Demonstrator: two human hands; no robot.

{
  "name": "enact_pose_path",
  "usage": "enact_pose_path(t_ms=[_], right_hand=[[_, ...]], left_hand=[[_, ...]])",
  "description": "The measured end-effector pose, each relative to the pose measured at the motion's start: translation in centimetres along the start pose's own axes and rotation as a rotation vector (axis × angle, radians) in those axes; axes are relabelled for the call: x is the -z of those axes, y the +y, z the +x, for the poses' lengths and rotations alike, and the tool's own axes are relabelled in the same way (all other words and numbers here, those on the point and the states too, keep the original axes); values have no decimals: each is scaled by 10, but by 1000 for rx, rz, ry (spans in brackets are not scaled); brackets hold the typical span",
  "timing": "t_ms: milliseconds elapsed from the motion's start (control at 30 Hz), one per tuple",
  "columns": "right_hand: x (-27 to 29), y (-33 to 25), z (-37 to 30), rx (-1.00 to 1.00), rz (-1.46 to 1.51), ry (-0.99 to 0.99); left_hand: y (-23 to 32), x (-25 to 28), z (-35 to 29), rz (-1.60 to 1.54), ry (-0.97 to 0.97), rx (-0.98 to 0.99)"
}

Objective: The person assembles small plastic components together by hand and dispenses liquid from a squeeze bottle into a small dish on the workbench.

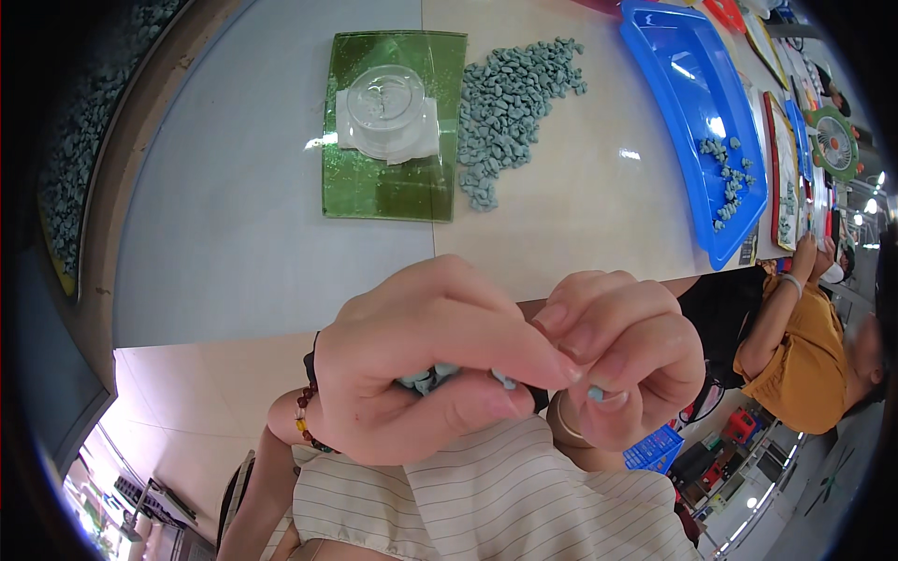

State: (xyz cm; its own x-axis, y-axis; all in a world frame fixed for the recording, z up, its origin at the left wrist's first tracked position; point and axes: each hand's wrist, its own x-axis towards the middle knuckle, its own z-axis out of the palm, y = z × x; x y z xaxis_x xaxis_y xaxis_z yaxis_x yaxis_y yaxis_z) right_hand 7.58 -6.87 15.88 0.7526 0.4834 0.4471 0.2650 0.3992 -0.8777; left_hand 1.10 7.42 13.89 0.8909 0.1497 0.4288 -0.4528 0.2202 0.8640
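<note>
My two hands meet fingertip to fingertip in front of my striped shirt, near the table's front edge. Several blue-green stones [428, 379] lie in the curled palm of my left hand [426, 360], and another stone [503, 380] shows by its thumb. My right hand [625, 351] is closed in a pinch, with a small turquoise stone [596, 394] between its fingertips. The left index fingertip reaches the right fingertips. Beyond them, a loose pile of blue-green stones [505, 112] is spread on the table beside a green glass-like slab [388, 201].
A clear round dish [384, 107] sits over white paper on the slab. On the right is a blue tray [687, 103] holding some stones. More stones [70, 168] fill a container at the far left. A person in a mustard top [800, 365] works at the right, near a green fan [835, 143].
</note>
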Motion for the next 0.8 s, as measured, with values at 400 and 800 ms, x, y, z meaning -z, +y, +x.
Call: enact_pose_path(t_ms=[400, 800], right_hand=[[1, -8, 4, 25, -242, -89], [9, -13, 11, 271, -641, -294]], left_hand=[[7, -22, -10, -367, 310, 114], [11, -20, -12, -184, 300, 163]])
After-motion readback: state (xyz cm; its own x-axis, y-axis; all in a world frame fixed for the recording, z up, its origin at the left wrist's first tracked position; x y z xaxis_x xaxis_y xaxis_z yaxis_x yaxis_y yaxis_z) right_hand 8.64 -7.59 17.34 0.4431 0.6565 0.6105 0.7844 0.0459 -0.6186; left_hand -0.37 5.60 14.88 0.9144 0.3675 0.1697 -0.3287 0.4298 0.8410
